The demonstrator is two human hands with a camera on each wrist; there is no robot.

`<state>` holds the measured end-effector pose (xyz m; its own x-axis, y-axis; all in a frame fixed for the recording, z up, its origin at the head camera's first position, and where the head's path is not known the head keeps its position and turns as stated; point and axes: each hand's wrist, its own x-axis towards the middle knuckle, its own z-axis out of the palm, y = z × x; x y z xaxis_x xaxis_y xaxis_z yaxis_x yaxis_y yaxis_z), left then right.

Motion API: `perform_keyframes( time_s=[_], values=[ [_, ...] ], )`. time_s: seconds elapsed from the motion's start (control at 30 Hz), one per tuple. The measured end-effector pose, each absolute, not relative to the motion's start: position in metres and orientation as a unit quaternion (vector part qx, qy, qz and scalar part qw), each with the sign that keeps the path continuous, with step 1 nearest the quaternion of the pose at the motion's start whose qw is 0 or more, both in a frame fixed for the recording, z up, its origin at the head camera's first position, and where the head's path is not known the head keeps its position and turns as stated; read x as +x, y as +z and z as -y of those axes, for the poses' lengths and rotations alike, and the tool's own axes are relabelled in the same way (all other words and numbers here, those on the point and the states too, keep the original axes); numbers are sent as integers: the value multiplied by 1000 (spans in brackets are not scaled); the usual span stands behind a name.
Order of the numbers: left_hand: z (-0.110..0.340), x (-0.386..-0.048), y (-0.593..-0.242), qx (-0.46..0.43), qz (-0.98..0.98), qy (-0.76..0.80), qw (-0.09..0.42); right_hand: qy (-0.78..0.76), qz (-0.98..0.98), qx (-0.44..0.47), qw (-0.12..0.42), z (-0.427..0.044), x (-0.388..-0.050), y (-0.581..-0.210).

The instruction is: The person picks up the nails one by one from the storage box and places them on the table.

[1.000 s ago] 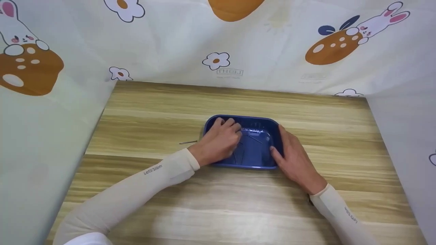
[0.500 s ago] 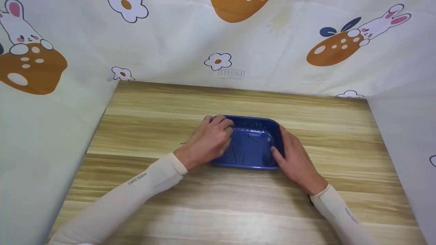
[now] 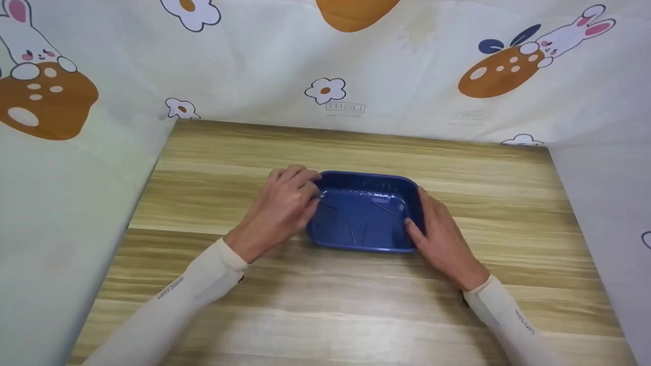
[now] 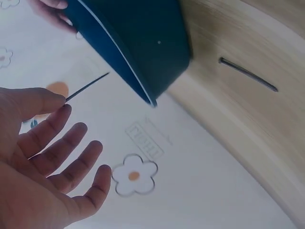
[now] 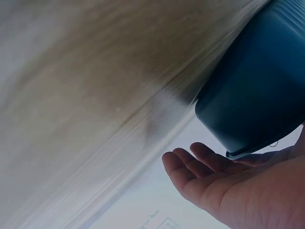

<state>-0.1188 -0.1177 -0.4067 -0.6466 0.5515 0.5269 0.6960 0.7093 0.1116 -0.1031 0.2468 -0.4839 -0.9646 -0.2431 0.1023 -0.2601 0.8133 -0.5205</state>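
Note:
In the left wrist view, my left hand point(image 4: 57, 157) pinches a thin dark nail point(image 4: 88, 87) between thumb and index finger, with its point toward the rim of the blue plastic box. Seen from the head, that left hand point(image 3: 285, 201) is at the box's left end. My right hand point(image 3: 442, 236) grips the right wall of the blue box point(image 3: 366, 249), thumb over the rim inside and fingers outside. Several nails point(image 3: 351, 232) lie scattered on the box floor. Another nail point(image 4: 248, 75) rests on the table beside the box; the left hand hides it from the head view.
The box stands on a wood-grain table point(image 3: 356, 315). Pale fabric walls point(image 3: 254, 66) with rabbit and flower prints rise at the back and on both sides.
My left hand has moved left, from inside the box to its left end, uncovering more of the box floor and the nails there. The right hand has stayed on the box.

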Motion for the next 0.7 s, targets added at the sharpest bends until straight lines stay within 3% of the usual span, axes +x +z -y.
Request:
perform_keyframes(
  time_s=[0.37,0.7],
  values=[
    [150,-106,-411,-293,882,-267,254,285,949,133,6,-247,-103,-484],
    [161,-99,-430,-255,893,-285,238,279,951,135,14,-246,-104,-484]
  ],
)
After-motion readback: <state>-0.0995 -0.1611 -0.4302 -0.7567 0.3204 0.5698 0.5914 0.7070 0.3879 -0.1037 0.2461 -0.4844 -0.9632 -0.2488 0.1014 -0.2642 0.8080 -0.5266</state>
